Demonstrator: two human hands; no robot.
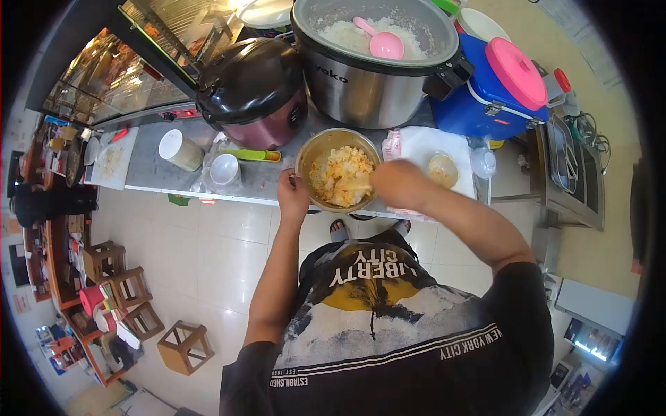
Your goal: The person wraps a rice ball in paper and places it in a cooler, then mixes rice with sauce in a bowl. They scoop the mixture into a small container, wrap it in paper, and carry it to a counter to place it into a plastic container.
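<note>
A metal bowl (303, 147) stands at the counter's front edge, holding rice mixed with yellow-orange bits (343, 170). The fingers of my left hand (293, 194) are closed on the bowl's left rim. Over the right rim, my right hand (401, 182) is in a fist. From it a pale, flat utensil (356, 188), perhaps a rice paddle, reaches into the rice; its handle is hidden by the fist. To the right, white paper (416, 142) carries a small round dish (442, 170). Left of the bowl lies a green scoop-like tool (255, 155).
Behind the bowl stand a large open rice cooker (368, 90) with a pink scoop (386, 44), and a closed dark cooker (253, 90). A blue cooler (479, 97) is at right. White containers (182, 150) and a cutting board (114, 158) lie left; stools (185, 347) stand on the floor.
</note>
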